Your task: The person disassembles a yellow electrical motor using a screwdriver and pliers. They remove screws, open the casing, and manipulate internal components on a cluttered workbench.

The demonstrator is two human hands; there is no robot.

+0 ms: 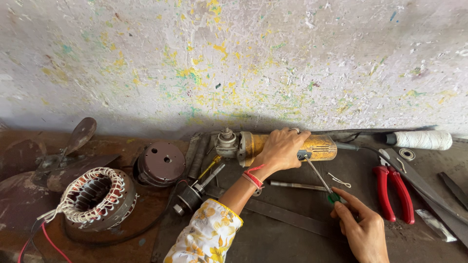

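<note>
While the left hand (282, 146) is pressing down with fingers curled over the yellow grinder (287, 146) lying along the wall on the dark bench (273, 238), the right hand (360, 229) is pinching a green-handled screwdriver (319, 178), its tip touching the grinder's body. Red pliers (392, 190) are lying just right of it, and a spool of white thread (421, 140) is resting by the wall.

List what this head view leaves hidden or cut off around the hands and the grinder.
- Angle grinder: middle hidden under the left hand.
- Screwdriver tip: hidden at the grinder body; the screw is too small to tell.
- Right hand: cut off by the bottom edge.
- Stator wires: cut off bottom left.
</note>
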